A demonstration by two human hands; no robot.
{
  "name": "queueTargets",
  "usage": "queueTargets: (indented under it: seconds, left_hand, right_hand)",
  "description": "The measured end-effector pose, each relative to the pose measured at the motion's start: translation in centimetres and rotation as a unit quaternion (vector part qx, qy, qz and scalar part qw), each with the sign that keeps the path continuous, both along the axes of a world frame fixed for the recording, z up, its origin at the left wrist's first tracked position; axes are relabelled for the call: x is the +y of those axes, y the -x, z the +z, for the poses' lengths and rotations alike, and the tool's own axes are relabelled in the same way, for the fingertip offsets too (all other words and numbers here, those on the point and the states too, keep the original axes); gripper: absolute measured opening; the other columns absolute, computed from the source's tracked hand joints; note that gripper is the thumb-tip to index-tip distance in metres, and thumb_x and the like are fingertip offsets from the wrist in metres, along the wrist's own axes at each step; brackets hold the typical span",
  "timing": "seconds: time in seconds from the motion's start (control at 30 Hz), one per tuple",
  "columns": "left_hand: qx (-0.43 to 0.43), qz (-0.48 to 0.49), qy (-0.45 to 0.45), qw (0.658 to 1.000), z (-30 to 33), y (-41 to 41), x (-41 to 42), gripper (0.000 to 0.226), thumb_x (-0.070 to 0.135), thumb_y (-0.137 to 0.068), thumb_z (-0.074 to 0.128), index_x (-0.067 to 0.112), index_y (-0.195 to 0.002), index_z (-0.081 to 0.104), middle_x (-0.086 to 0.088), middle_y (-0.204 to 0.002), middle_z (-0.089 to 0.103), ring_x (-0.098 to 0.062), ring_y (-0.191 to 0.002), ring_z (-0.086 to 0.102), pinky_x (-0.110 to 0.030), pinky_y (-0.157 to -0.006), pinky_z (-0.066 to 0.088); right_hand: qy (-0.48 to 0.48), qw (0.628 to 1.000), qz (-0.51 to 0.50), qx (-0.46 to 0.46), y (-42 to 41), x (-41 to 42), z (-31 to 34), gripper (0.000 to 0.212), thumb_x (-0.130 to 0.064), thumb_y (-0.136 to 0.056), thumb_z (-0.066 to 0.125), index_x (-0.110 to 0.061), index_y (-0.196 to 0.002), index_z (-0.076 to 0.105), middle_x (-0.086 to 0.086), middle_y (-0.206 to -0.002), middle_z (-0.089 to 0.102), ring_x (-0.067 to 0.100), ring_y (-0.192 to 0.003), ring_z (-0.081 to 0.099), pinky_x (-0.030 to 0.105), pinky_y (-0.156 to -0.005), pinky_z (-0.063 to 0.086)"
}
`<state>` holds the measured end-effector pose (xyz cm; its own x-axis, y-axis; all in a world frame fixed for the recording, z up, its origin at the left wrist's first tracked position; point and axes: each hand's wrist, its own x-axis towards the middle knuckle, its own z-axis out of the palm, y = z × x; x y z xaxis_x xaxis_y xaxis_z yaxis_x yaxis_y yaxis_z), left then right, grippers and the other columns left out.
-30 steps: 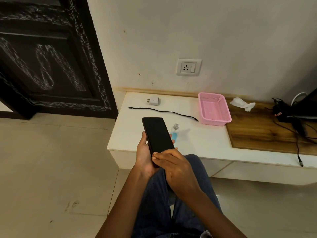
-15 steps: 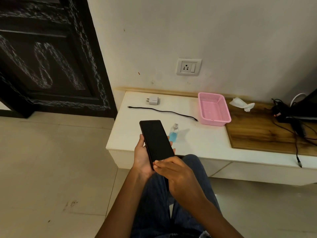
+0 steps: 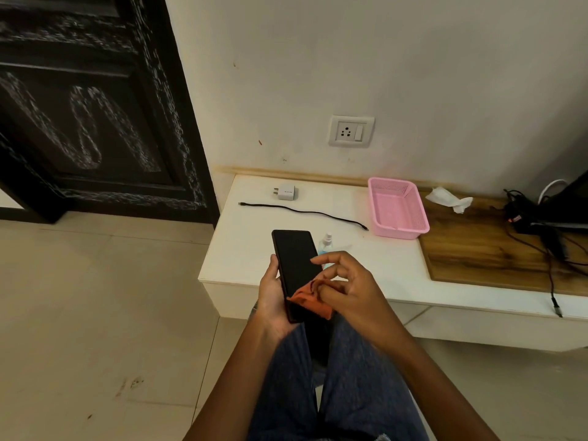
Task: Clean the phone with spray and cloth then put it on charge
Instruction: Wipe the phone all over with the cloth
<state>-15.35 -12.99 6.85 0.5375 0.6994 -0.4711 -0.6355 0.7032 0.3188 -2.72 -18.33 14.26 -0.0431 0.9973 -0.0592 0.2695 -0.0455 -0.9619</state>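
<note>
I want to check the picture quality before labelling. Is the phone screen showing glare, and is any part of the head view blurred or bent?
Head view: the phone screen is dark, without glare; the right hand and the orange cloth look slightly soft, perhaps from motion; the white shelf edge and the door lean outward, a wide-angle effect; the lighting is dim and even, with faint shadows.

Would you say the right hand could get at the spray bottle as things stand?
Probably yes: the spray bottle stands just beyond the right hand with nothing between, though that hand first has to free itself of the orange cloth.
</note>
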Motion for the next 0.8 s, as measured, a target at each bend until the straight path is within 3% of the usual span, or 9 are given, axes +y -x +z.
queueTargets:
  seconds: [0.17, 0.33, 0.43, 0.6, 0.7, 0.8]
  left_hand:
    - [0.009, -0.001, 0.012, 1.0, -0.2, -0.3, -0.1, 0.071, 0.067, -0.087, 0.037, 0.008, -0.092, 0.077, -0.02, -0.092, 0.072, -0.032, -0.08, 0.072, -0.041, -0.067, 0.059]
    - [0.003, -0.009, 0.01, 1.0, 0.2, -0.5, -0.4, 0.07, 0.068, -0.086, 0.037, 0.01, -0.094, 0.076, -0.017, -0.097, 0.072, -0.031, -0.086, 0.071, -0.041, -0.075, 0.058]
    - [0.015, -0.007, 0.015, 1.0, 0.2, -0.6, -0.5, 0.068, 0.068, -0.085, 0.039, 0.011, -0.098, 0.075, -0.017, -0.1, 0.07, -0.03, -0.087, 0.069, -0.041, -0.078, 0.057]
    - [0.03, -0.004, 0.009, 0.999, 0.2, -0.7, -0.5, 0.071, 0.067, -0.087, 0.036, 0.009, -0.091, 0.077, -0.016, -0.095, 0.073, -0.028, -0.084, 0.072, -0.037, -0.072, 0.059]
    - [0.042, -0.004, -0.005, 0.999, 0.0, -0.9, -0.6, 0.07, 0.067, -0.086, 0.039, 0.009, -0.084, 0.078, -0.015, -0.087, 0.074, -0.027, -0.079, 0.073, -0.035, -0.065, 0.059]
    - [0.057, -0.02, -0.018, 0.998, 0.0, -1.3, -0.7, 0.07, 0.067, -0.086, 0.04, 0.008, -0.077, 0.078, -0.013, -0.08, 0.074, -0.024, -0.072, 0.073, -0.032, -0.059, 0.058]
  right_hand:
    - [-0.007, 0.994, -0.007, -0.108, 0.1, 1.3, -0.4, 0.036, -0.009, -0.083, 0.065, -0.022, -0.114, 0.054, -0.005, -0.083, 0.069, 0.001, -0.078, 0.063, 0.005, -0.065, 0.044]
    - [-0.052, 0.968, -0.076, -0.234, 0.0, 2.2, -1.1, 0.038, -0.02, -0.083, 0.068, -0.023, -0.117, 0.054, 0.0, -0.099, 0.062, 0.015, -0.092, 0.056, 0.028, -0.077, 0.048]
    - [-0.099, 0.943, -0.096, -0.304, 0.2, 2.0, -1.3, 0.036, -0.02, -0.081, 0.068, -0.019, -0.115, 0.057, 0.001, -0.108, 0.058, 0.017, -0.101, 0.049, 0.033, -0.084, 0.046]
    - [-0.106, 0.952, -0.115, -0.263, 0.3, 0.8, -1.6, 0.01, -0.024, -0.087, 0.063, -0.015, -0.09, 0.067, -0.003, -0.086, 0.059, 0.015, -0.085, 0.055, 0.013, -0.066, 0.037]
    - [-0.06, 0.958, -0.114, -0.255, 0.8, 0.3, -1.9, 0.026, -0.043, -0.086, 0.059, -0.019, -0.086, 0.069, -0.004, -0.083, 0.064, 0.01, -0.08, 0.057, 0.02, -0.067, 0.045]
    - [-0.04, 0.957, -0.138, -0.251, 1.2, 0.3, -1.7, 0.033, -0.051, -0.08, 0.062, -0.019, -0.075, 0.069, -0.005, -0.074, 0.066, 0.007, -0.071, 0.06, 0.025, -0.064, 0.05]
